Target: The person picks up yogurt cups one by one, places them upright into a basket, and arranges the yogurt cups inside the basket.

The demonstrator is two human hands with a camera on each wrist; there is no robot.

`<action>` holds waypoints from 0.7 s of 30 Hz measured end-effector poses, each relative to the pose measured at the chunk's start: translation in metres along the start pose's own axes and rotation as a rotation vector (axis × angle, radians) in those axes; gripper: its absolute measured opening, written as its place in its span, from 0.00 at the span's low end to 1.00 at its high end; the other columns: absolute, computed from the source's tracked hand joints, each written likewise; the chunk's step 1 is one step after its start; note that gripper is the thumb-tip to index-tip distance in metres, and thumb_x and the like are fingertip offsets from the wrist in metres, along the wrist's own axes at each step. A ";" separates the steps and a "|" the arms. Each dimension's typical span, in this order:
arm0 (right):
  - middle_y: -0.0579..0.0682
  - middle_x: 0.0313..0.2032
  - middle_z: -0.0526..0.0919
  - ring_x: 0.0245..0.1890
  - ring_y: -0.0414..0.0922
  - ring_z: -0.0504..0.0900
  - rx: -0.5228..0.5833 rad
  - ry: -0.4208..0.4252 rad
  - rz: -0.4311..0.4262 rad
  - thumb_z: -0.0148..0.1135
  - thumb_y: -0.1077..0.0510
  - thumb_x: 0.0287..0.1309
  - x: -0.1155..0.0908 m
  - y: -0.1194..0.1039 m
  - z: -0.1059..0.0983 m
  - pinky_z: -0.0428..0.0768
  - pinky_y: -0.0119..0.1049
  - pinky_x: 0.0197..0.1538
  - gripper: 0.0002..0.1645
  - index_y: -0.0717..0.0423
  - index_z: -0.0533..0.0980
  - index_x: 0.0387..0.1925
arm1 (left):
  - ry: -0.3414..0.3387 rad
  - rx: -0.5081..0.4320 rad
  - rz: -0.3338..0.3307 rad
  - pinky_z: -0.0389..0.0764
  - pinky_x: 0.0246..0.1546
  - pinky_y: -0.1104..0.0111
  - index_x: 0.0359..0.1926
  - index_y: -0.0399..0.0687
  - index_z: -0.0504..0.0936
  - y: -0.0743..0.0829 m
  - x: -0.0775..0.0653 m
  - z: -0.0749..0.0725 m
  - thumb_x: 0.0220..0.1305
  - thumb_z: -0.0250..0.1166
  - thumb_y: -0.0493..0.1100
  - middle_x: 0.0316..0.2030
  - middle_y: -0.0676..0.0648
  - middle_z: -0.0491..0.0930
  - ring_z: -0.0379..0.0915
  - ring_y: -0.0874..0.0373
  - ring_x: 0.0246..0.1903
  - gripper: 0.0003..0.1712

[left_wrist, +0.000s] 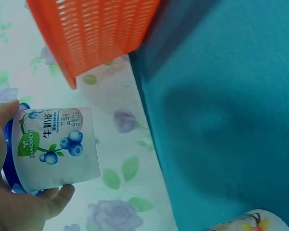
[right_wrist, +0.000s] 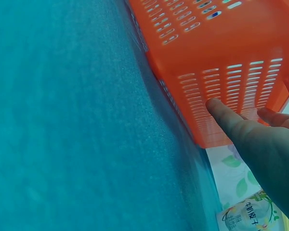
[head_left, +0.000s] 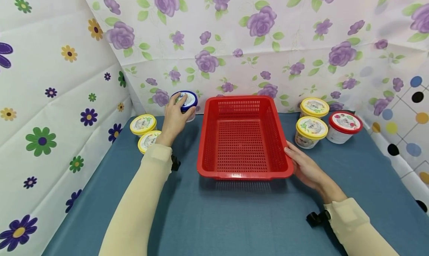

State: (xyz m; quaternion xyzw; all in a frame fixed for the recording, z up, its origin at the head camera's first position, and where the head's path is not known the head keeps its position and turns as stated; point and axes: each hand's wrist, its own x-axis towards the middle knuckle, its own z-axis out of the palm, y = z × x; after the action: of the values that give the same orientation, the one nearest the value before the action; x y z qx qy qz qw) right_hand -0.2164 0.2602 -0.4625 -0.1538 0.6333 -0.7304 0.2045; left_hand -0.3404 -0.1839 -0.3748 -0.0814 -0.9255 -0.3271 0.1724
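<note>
My left hand (head_left: 175, 116) grips a blueberry yogurt cup (left_wrist: 55, 147) by its blue lid (head_left: 188, 99), left of the basket near the back wall. In the left wrist view the thumb and fingers wrap the lid end, and a shadow falls on the table. A red perforated plastic basket (head_left: 241, 175) stands in the middle, with nothing inside. My right hand (head_left: 306, 166) holds its right side, a thumb at the rim and fingers (right_wrist: 226, 118) against the slotted outer wall.
Two yellow-lidded cups (head_left: 143, 124) stand at the left, partly behind the left forearm. On the right are two more yellow-lidded cups (head_left: 311, 127) and a red-lidded cup (head_left: 345, 122). Flowered sheets (head_left: 214, 32) back the blue table cloth (head_left: 231, 222).
</note>
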 end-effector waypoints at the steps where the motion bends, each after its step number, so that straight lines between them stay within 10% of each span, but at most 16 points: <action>1: 0.59 0.75 0.61 0.62 0.41 0.77 0.002 0.000 0.000 0.38 0.47 0.85 0.000 0.000 0.000 0.80 0.36 0.60 0.38 0.50 0.38 0.84 | 0.005 -0.007 0.001 0.58 0.73 0.43 0.78 0.47 0.66 0.002 0.001 -0.001 0.74 0.65 0.58 0.79 0.42 0.56 0.53 0.35 0.74 0.40; 21: 0.56 0.73 0.67 0.59 0.41 0.80 0.009 -0.019 -0.025 0.37 0.49 0.85 0.000 0.002 -0.001 0.81 0.37 0.59 0.37 0.51 0.39 0.84 | 0.017 -0.125 0.050 0.61 0.71 0.43 0.77 0.51 0.69 0.049 0.019 -0.014 0.72 0.67 0.59 0.79 0.46 0.58 0.53 0.35 0.75 0.39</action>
State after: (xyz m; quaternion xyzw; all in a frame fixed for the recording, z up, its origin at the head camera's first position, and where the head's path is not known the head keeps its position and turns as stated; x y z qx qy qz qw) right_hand -0.2168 0.2608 -0.4642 -0.1675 0.6262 -0.7341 0.2020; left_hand -0.3411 -0.1537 -0.3295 -0.1125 -0.8995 -0.3805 0.1830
